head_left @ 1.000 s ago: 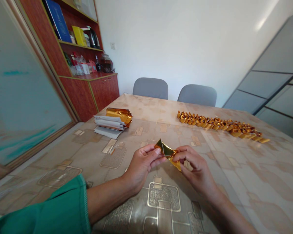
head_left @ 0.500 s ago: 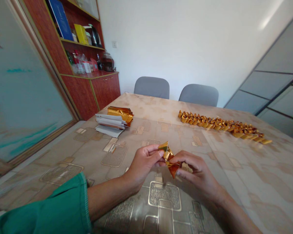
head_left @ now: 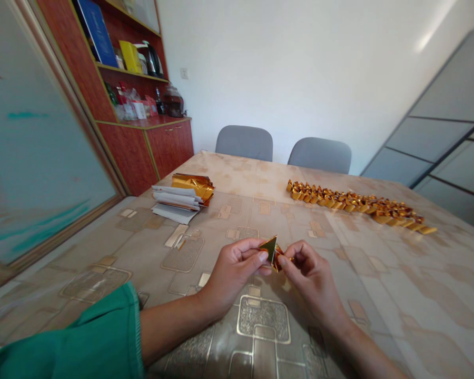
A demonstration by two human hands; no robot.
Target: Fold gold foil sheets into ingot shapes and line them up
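Between my hands, above the table, is a folded piece of gold foil paper [head_left: 269, 249] with a pointed, triangular end facing up. My left hand [head_left: 240, 260] pinches its left side between thumb and fingers. On the other side my right hand [head_left: 308, 268] grips the lower right part, its thumb and forefinger pressed together there and covering some of the paper. Further off to the left lies a stack of gold foil papers [head_left: 191, 184], with white-backed sheets [head_left: 174, 205] in front. Rows of folded gold foil pieces [head_left: 351, 202] stand to the right.
A patterned cover lies over the table [head_left: 221, 231]. Two grey chairs [head_left: 244, 142] stand at its far edge by the wall. A reddish wooden cabinet [head_left: 169, 145] with jars, bottles and a kettle is at the back left, beside a frosted glass panel [head_left: 35, 131].
My right hand has drawn up and closer to my left. The gold foil paper, stretched out and twisted before, is now more compact with a flat triangle showing.
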